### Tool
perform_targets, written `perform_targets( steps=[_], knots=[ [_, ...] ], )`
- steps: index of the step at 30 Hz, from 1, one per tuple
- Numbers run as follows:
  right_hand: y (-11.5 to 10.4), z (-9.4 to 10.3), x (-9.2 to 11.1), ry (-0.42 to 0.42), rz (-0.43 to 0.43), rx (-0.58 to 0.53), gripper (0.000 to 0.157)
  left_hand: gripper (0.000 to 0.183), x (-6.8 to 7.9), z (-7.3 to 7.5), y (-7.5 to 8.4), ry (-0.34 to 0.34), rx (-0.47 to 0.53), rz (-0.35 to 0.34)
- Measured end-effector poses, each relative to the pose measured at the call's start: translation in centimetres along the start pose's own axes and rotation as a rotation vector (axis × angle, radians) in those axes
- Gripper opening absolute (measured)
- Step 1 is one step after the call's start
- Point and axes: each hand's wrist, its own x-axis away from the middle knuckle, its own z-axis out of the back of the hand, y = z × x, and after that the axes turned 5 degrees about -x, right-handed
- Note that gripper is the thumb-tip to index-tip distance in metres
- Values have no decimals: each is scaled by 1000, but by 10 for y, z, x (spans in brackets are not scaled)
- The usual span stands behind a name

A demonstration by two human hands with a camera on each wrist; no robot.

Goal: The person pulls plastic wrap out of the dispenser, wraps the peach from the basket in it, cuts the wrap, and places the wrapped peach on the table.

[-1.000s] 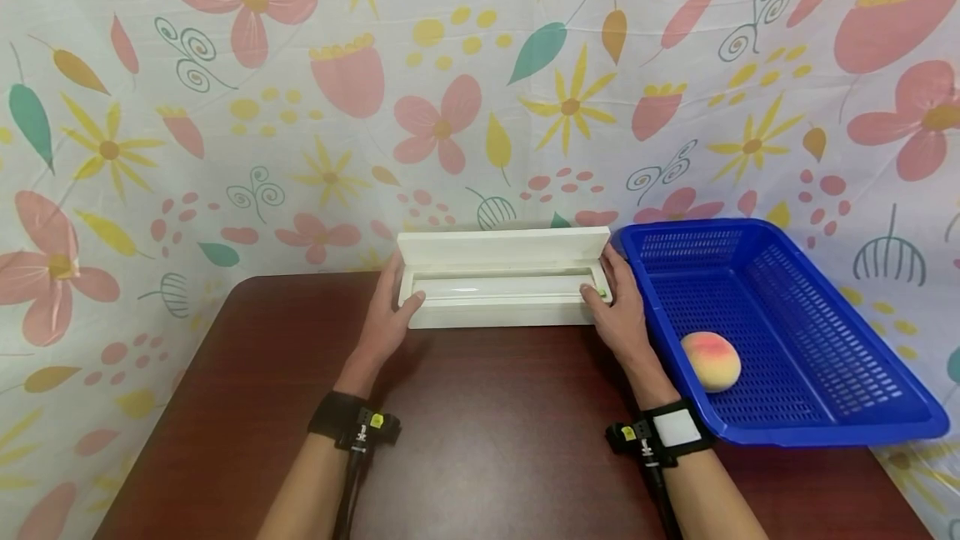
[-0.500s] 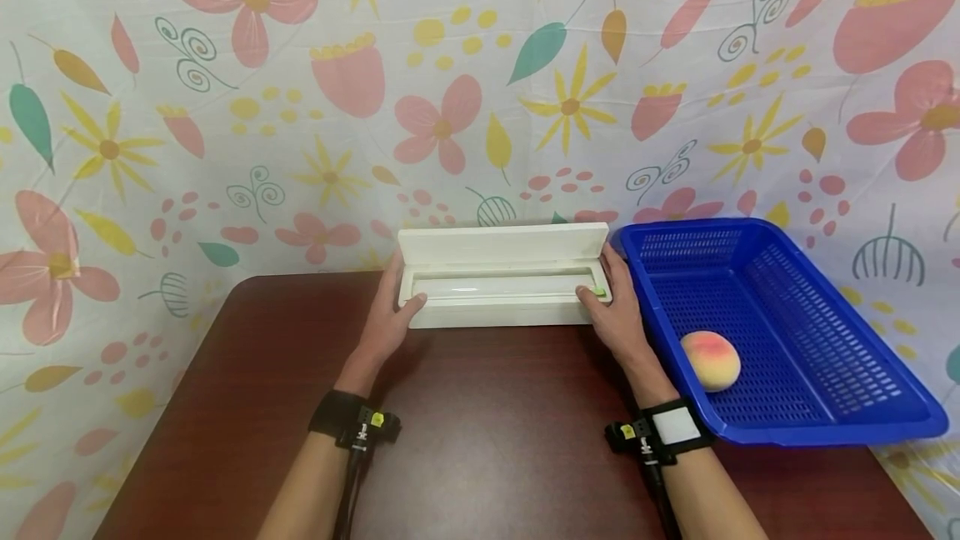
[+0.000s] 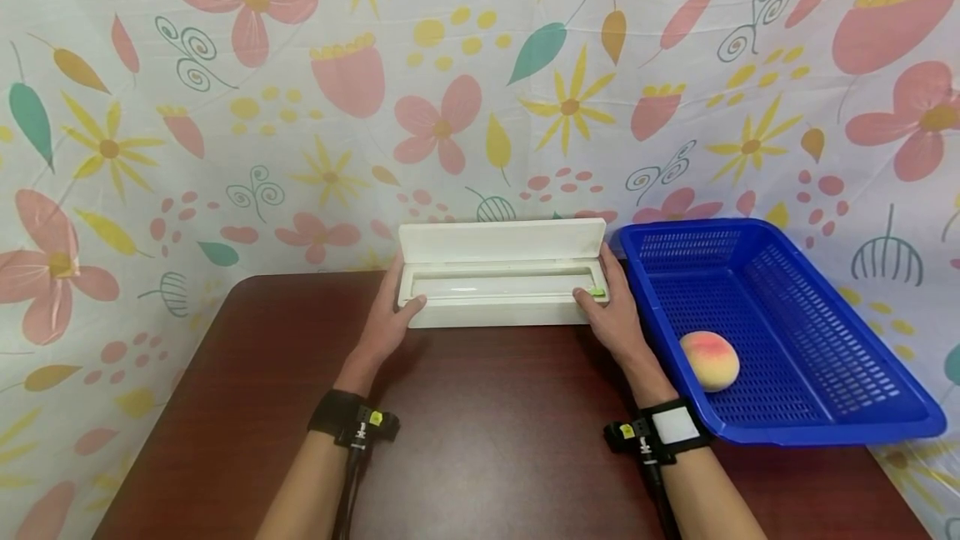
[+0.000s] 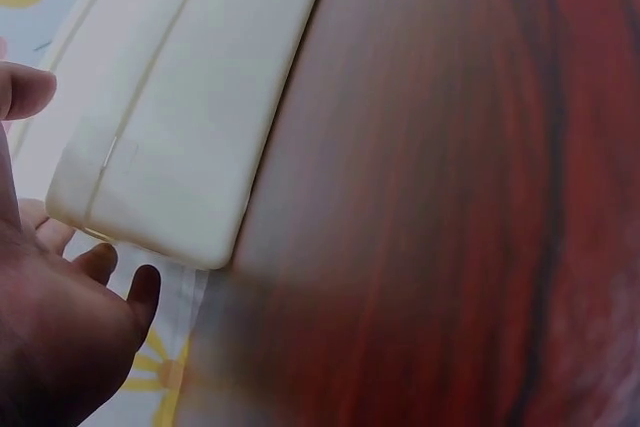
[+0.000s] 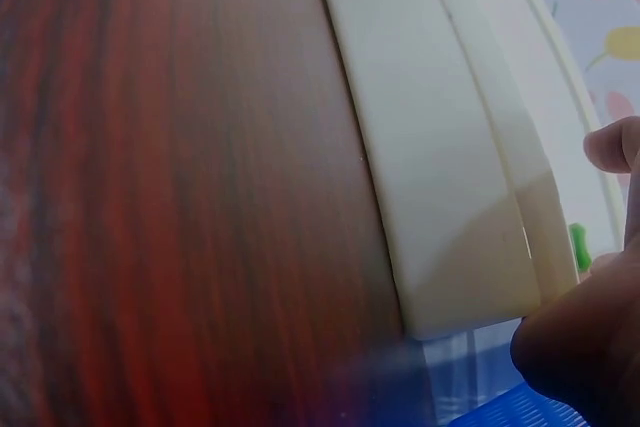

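Note:
A long white plastic wrap dispenser [image 3: 495,315] lies across the far part of the table, its lid [image 3: 502,242] raised at the back. Inside is a pale roll [image 3: 495,283], and a small green piece [image 3: 597,292] shows at the right end. My left hand [image 3: 384,322] holds the left end, thumb over the front top edge; in the left wrist view the fingers bend round that end of the body [image 4: 200,117]. At the other end my right hand [image 3: 618,319] grips with the thumb by the green piece. The far fingers are partly hidden.
A blue plastic basket [image 3: 817,433] stands right of the dispenser, close to my right hand. In it lies a peach [image 3: 710,362]. The brown table [image 3: 480,440] extends in front, and a flower-patterned cloth [image 3: 465,65] hangs behind.
The lid's top edge has risen slightly in view, showing more of its inner face. My right thumb has shifted a little left. The left hand looks almost still.

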Motion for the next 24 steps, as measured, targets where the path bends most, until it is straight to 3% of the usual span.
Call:
perform_targets(
  steps=[5, 13, 24],
  knots=[
    [17, -1, 0, 2, -46, 52, 83, 79, 1, 1, 0, -13, 0, 24],
    [18, -4, 2, -11, -125, 81, 82, 77, 4, 1, 1, -29, -1, 141],
    [19, -2, 2, -15, -147, 57, 81, 75, 3, 0, 4, -31, -29, 168]
  ],
)
